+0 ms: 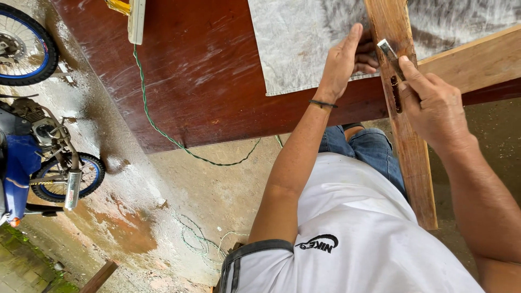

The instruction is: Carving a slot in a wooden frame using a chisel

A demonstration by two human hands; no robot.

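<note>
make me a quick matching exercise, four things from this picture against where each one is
Things:
1. wooden plank
2. green cord
3. grey cloth
4. motorbike

Places:
A. trailing off the table edge to the floor
B. on the wet floor, far left
C. spread flat on the tabletop
D. held between left hand and right hand

Pairs: 1-D, 2-A, 3-C, 4-B

Packages: none in view.
Signs: none in view.
Screens: none in view.
Labels: one small black logo print on the person's white shirt, low on the chest, curved shape with lettering beneath.
</note>
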